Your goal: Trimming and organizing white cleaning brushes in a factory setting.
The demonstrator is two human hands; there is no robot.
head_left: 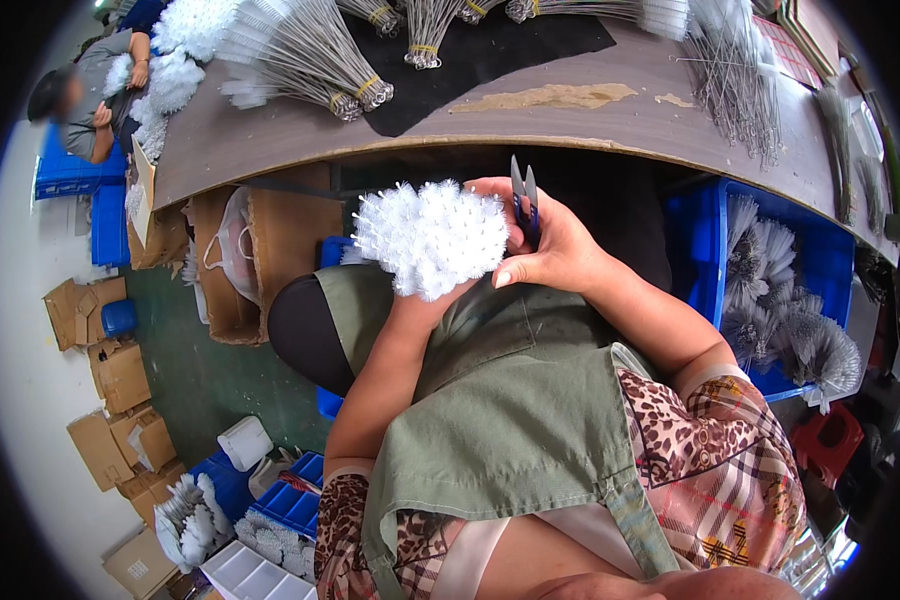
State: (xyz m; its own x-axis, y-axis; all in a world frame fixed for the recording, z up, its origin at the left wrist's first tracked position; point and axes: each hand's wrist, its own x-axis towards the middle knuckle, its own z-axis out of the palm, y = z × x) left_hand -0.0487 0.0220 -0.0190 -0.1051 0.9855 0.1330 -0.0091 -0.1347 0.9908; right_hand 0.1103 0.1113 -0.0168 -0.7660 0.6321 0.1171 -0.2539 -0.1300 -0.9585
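Note:
A dense bundle of white-bristled brushes (432, 238) faces up over my lap, the bristle ends packed into a rounded clump. My left hand (432, 303) is closed round it from below; most of its fingers are hidden by the bristles. Beside the clump, my right hand (568, 248) holds a pair of thread snips (526, 200) with dark blue handles, blades apart and pointing away from me. The thumb and fingertips of that hand are near the right edge of the bristles. Whether they touch it I cannot tell.
Wire-handled brush bundles tied with yellow bands (370, 92) lie on the workbench (530, 125) ahead. A blue crate (712, 250) of brushes stands at my right. Cardboard boxes (285, 250) are under the bench. Another person (100, 85) sits at the far left.

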